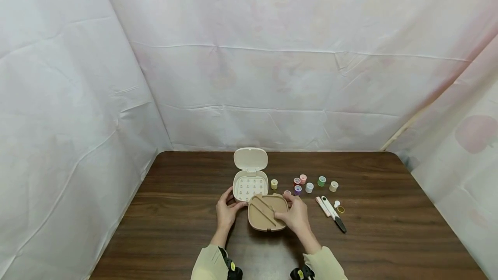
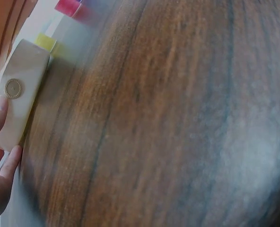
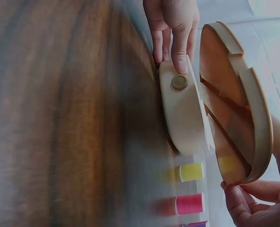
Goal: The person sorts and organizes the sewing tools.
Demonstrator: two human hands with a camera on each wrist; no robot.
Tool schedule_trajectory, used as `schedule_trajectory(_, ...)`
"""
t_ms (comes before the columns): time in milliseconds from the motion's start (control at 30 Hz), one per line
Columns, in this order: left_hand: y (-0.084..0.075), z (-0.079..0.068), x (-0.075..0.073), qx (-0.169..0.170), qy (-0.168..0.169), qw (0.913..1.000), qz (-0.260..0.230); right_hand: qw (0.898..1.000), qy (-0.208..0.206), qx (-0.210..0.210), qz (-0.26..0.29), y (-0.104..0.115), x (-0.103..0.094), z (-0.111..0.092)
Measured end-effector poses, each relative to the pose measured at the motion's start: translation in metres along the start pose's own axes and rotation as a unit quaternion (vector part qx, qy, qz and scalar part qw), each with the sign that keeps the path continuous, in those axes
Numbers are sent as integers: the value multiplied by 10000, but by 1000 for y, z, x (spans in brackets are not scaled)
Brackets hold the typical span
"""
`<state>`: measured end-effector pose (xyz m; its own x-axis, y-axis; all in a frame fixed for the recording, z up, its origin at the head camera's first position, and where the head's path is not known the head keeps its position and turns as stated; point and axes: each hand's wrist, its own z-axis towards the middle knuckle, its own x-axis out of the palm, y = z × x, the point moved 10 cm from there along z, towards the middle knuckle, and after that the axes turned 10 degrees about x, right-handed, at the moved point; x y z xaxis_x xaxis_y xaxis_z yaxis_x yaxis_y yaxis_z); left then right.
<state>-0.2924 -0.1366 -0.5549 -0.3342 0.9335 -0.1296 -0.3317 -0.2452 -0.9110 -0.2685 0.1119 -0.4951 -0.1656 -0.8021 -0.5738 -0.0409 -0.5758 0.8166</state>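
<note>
An open cream sewing box [image 1: 250,173], its lid [image 1: 250,159] raised at the back, stands on the table; rows of small pegs line its floor. At the front left corner my left hand [image 1: 225,214] grips it, the thumb on the front wall beside a round button [image 3: 179,82] and the fingers along the side. My right hand [image 1: 298,217] holds a tan divided tray [image 1: 260,221] by its right edge. The tray is raised and tilted just in front of the box, overlapping its front right corner in the head view. A yellow thread spool [image 3: 192,172] stands right of the box.
Several thread spools, among them pink [image 1: 303,179], purple [image 1: 297,190], white [image 1: 309,187] and green [image 1: 321,181], stand to the right. Nearer lie a white tool with a black end [image 1: 332,211], a pale pink strip [image 1: 322,206] and a yellow ring [image 1: 340,209]. White cloth surrounds the table.
</note>
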Motion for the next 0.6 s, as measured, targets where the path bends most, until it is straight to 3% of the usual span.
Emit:
schedule_trajectory(200,0,0,-1,20,-23,10000,21,9994,84,188,275,-11,-6,-11)
schedule_trajectory(600,-1,-1,-1,-14,-32,10000,-70,9993,108,344,47,-28,-13,-21)
